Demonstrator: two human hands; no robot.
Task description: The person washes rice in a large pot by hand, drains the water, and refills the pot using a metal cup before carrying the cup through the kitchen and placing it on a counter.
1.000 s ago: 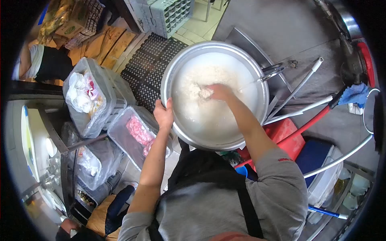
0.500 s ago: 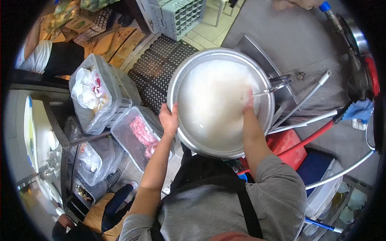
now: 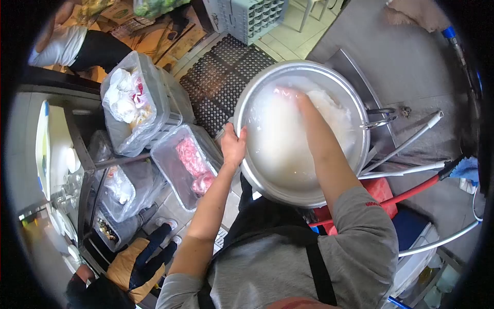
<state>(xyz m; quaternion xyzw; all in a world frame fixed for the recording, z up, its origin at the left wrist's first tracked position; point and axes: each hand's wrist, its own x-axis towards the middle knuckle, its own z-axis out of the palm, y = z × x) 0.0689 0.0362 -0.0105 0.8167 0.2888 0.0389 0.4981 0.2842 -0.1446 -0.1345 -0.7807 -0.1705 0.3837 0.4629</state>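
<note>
A large round metal pot stands in front of me, holding cloudy white water. A pale mass that looks like soaked rice rises at its right side. My left hand grips the pot's left edge, thumb up by the rim and fingers curled around the outside. My right hand is in the cloudy water near the far side; its fingers are blurred and partly under the surface. A metal loop handle stands out on the pot's right side.
Lined bins and a tub with pink packages stand left, beside a metal shelf with dishes. A grey crate stands beyond the black mat. Hoses run right. Other people are at left.
My right hand has swept from the pot's right side to its far left part. The pale mass now shows at the right. The whole view has shifted slightly; my left hand keeps its grip.
</note>
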